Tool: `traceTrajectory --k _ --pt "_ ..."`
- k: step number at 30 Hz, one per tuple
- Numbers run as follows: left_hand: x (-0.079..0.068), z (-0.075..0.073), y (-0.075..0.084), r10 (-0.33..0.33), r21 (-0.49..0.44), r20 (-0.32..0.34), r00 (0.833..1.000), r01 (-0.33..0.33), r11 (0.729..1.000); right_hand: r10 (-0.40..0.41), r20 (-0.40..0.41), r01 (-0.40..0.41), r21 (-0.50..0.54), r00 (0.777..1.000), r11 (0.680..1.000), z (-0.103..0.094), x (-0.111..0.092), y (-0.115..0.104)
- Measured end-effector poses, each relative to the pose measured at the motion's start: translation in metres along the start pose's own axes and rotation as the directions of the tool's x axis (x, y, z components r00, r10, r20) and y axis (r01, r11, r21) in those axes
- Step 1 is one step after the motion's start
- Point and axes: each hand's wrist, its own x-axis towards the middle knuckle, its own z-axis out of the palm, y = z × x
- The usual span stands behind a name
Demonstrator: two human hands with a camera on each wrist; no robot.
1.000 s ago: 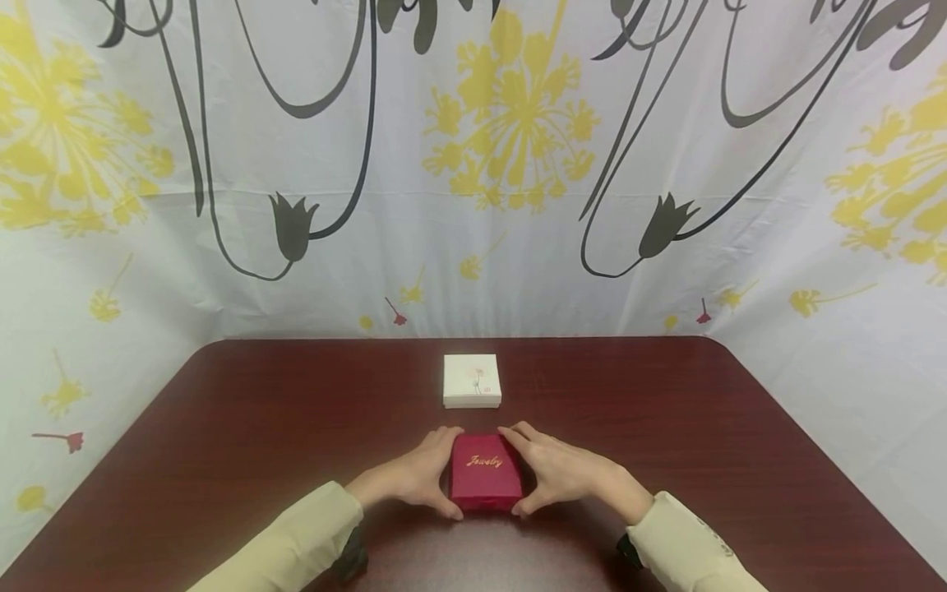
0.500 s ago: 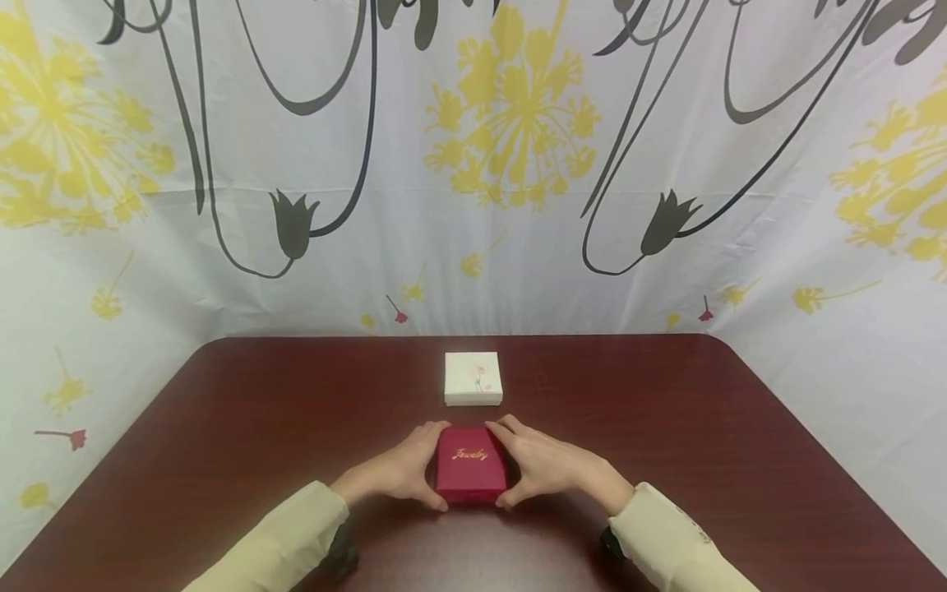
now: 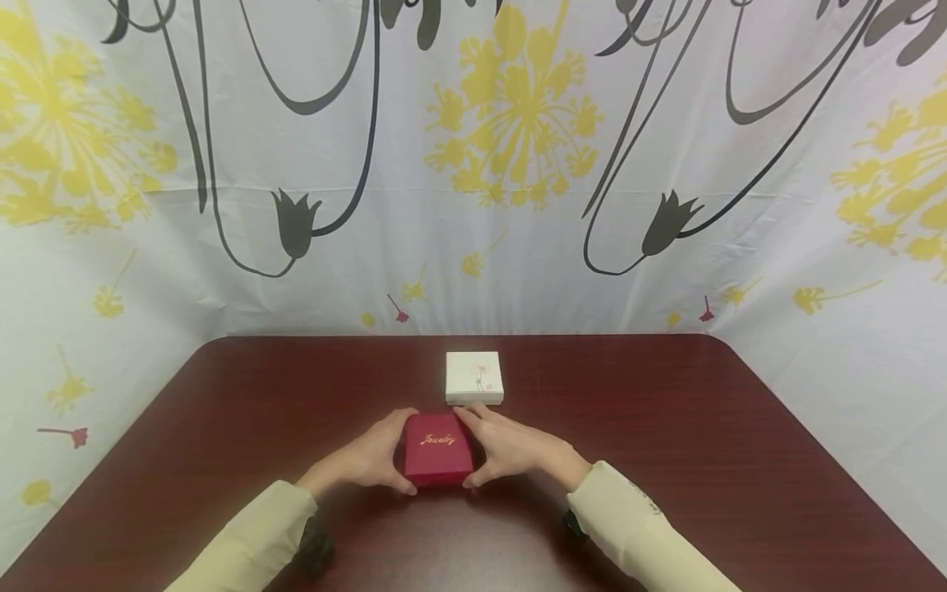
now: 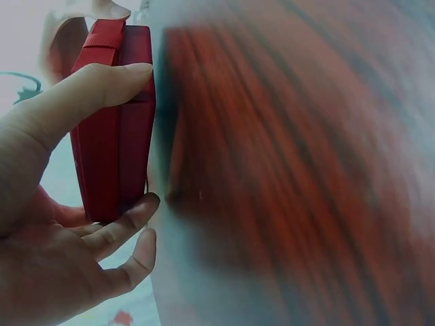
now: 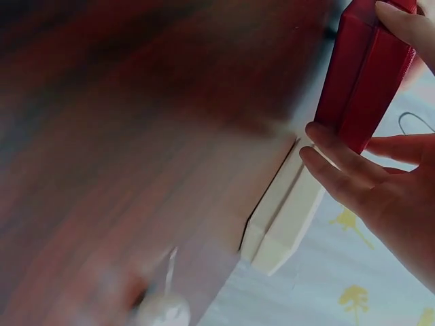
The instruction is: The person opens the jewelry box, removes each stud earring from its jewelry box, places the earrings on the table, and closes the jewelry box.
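Observation:
A crimson jewelry box (image 3: 440, 462) with gold "Jewelry" lettering on its lid is held between both hands in the head view, lid up and closed. My left hand (image 3: 372, 454) grips its left side, thumb at the near corner and fingers round the far one. On the opposite side my right hand (image 3: 512, 444) holds it the same way. From the left wrist, the red box (image 4: 100, 153) shows a ribbed fabric tab at its front, and its underside runs close along the tabletop. In the right wrist view, fingers curl about the far end of the box (image 5: 363, 78).
A flat white box (image 3: 473, 376) with a flower print lies just behind, its side (image 5: 282, 214) near my right fingertips. The dark reddish wooden table (image 3: 666, 427) reaches back to a white curtain (image 3: 533, 271) with yellow and grey flowers.
Both hands have carried the red jewelry box leftward and slightly away from me, so it now sits left of the white box's line. The white box has stayed in place.

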Motion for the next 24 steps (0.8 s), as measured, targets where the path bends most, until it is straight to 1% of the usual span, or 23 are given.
traceTrajectory --k 5,9,12,18,24 --pt "-0.005 -0.01 -0.01 -0.015 0.006 -0.053 0.998 0.016 1.0 0.004 0.003 -0.004 0.022 1.0 1.0 0.0 0.016 -0.005" --pt "-0.009 -0.018 -0.017 -0.056 0.012 -0.081 0.995 0.057 0.998 0.014 0.005 -0.014 0.043 1.0 0.999 -0.001 0.03 -0.009" --pt "-0.011 -0.025 -0.023 -0.071 0.031 -0.108 0.992 0.074 0.997 0.019 -0.003 -0.018 0.046 1.0 0.999 -0.001 0.04 -0.011" --pt "-0.01 -0.035 -0.035 -0.108 0.049 -0.159 0.981 0.117 0.992 0.044 -0.013 -0.044 0.031 0.999 0.999 0.001 0.059 -0.014" --pt "-0.005 -0.038 -0.044 -0.139 0.04 -0.186 0.973 0.149 0.988 0.073 -0.018 -0.073 0.033 0.997 0.997 0.001 0.074 -0.017"
